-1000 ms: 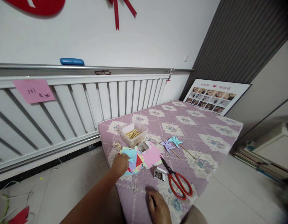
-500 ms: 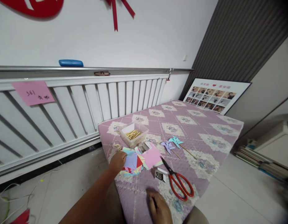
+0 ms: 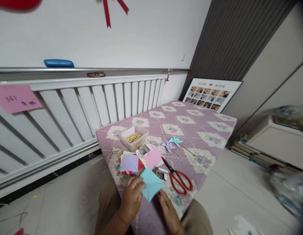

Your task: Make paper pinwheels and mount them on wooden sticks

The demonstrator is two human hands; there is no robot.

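My left hand (image 3: 130, 198) is closed on the left edge of a light blue paper square (image 3: 150, 183), held just above the near end of the purple quilted mattress (image 3: 190, 130). My right hand (image 3: 167, 208) rests below the sheet's lower right edge, fingers pointing up at it; whether it touches the paper I cannot tell. Behind the sheet lies a pile of coloured paper squares (image 3: 130, 163) with a pink sheet (image 3: 153, 158) beside it. Red-handled scissors (image 3: 178, 179) lie to the right. Two small paper pinwheels (image 3: 172, 143) on sticks lie farther back.
A clear plastic box of thin wooden sticks (image 3: 133, 137) stands near the mattress's left edge. A small box of pins (image 3: 161, 174) lies by the scissors. White railing (image 3: 75, 107) runs along the left. A photo board (image 3: 210, 98) leans at the back; books (image 3: 249, 153) lie on the floor at right.
My left hand left the paper pile and came toward me holding a light blue sheet. My right hand shifted slightly toward it. The view swung to the right.
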